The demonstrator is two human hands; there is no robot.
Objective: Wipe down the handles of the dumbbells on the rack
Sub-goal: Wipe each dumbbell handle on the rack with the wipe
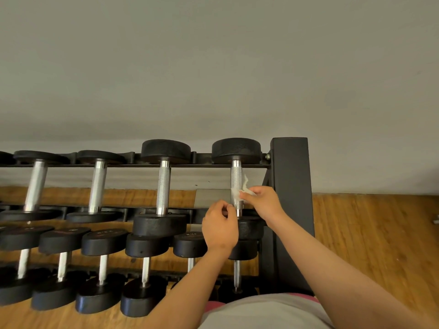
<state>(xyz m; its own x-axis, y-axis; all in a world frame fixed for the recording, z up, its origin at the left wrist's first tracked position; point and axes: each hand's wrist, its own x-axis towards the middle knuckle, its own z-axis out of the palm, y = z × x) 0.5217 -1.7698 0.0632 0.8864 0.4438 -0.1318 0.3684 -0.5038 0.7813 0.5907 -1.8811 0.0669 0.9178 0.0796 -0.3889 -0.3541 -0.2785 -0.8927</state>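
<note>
Looking down at a black rack (289, 186) set against a plain grey wall (213, 67), on a wooden floor (380, 233). Two tiers of black dumbbells with steel handles, all lying front to back.

Over to the upper tier, far right, hard by the rack's upright: the last dumbbell (236, 149), knurled handle (236, 179) running toward the camera.

Right hand (263, 203) reaching in from the right, fingertips pinching a crumpled white wipe (245, 189) and holding it against the right side of that handle, in its lower half.

Left hand (219, 226) just in front, fingers curled in narrow, thumb and fingertips right at the near end of the handle, above the front weight. Gripping the steel or merely touching it? Cannot tell from here.

Both forearms bare, stretched out over a grey shirt (261, 312) at the bottom edge.
</note>
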